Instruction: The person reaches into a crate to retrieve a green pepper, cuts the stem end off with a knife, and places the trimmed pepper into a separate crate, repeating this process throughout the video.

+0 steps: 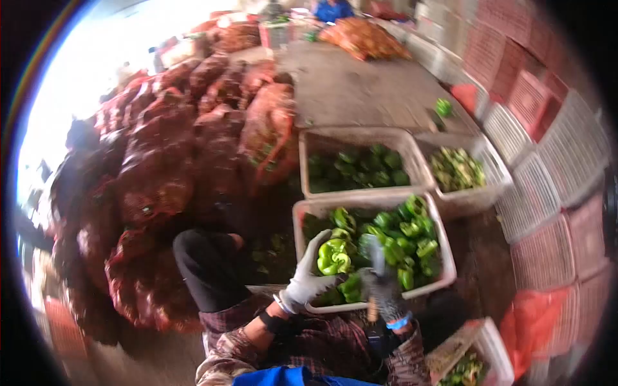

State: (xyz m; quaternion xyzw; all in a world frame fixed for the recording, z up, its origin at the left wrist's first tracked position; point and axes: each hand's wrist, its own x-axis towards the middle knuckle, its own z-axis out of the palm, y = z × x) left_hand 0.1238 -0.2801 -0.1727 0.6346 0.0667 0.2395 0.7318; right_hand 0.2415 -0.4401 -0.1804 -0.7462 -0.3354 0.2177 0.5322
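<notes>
My left hand (305, 278), in a white glove, is closed around a green bell pepper (334, 257) with its lobed end facing up. In my right hand (384, 293), which wears a dark grey glove, is a knife (376, 252); its blade is smeared by motion and points away from me, and a bit of wooden handle shows below the fist. The blade is to the right of the pepper, apart from it. Both hands are over the near edge of a white crate (446, 256) holding many green bell peppers (402, 241).
Beyond stands another crate (360, 136) of dark green peppers, beside a crate (499, 168) of pale cut pieces. A box (499, 350) of scraps sits at lower right. Full red mesh sacks (154, 167) crowd the left; stacked crates (541, 248) line the right. A person (333, 10) in blue is far back.
</notes>
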